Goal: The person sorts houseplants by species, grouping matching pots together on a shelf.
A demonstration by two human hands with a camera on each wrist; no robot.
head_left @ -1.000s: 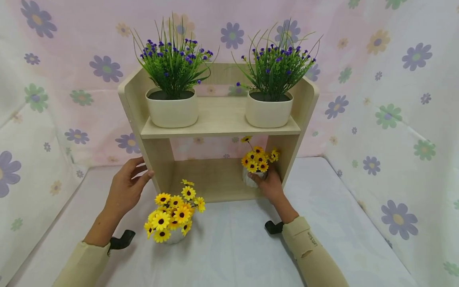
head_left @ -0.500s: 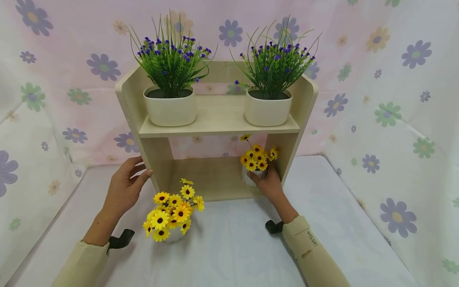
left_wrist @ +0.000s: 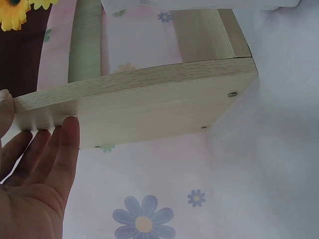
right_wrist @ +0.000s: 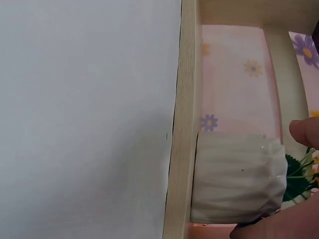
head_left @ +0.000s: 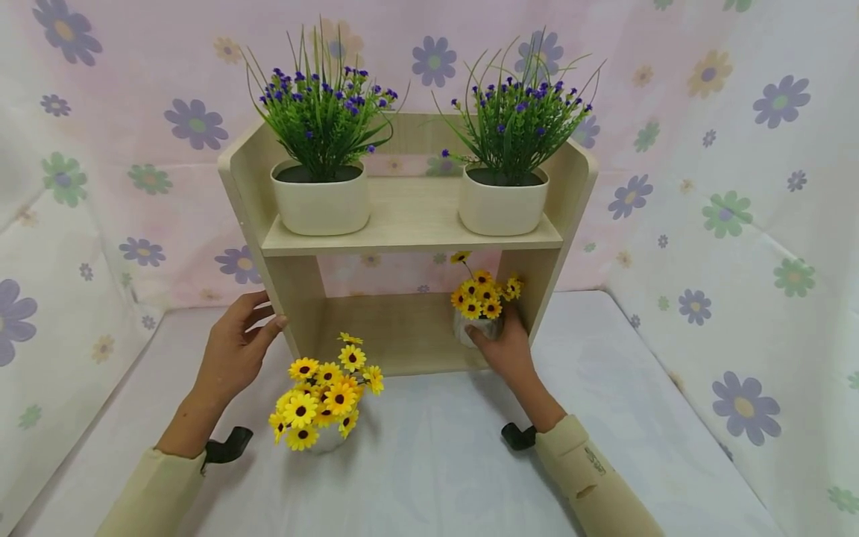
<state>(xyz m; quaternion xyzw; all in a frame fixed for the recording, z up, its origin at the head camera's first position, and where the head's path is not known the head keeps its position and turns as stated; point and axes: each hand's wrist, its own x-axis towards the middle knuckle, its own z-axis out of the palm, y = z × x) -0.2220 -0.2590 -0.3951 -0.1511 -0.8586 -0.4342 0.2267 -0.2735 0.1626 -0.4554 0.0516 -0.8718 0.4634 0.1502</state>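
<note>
In the head view my right hand is round a white ribbed flowerpot of yellow flowers. The thumb is at the pot's front near the rim; the other fingers are on its right side, partly hidden. This pot stands upright on the lower board of a wooden shelf, by the right side panel. My left hand is at the shelf's left side, its fingertips touching the outer panel and the thumb at the front edge. A second pot of yellow flowers stands on the table before the shelf.
Two cream pots, one at the left and one at the right, hold purple-flowered plants on the upper board. Flower-printed curtains hang behind and at both sides. A white cloth covers the table.
The right wrist and sleeve have shifted slightly to the right, with the right hand still at the flowerpot. The left hand stays at the shelf's side; the pots stay where they were.
</note>
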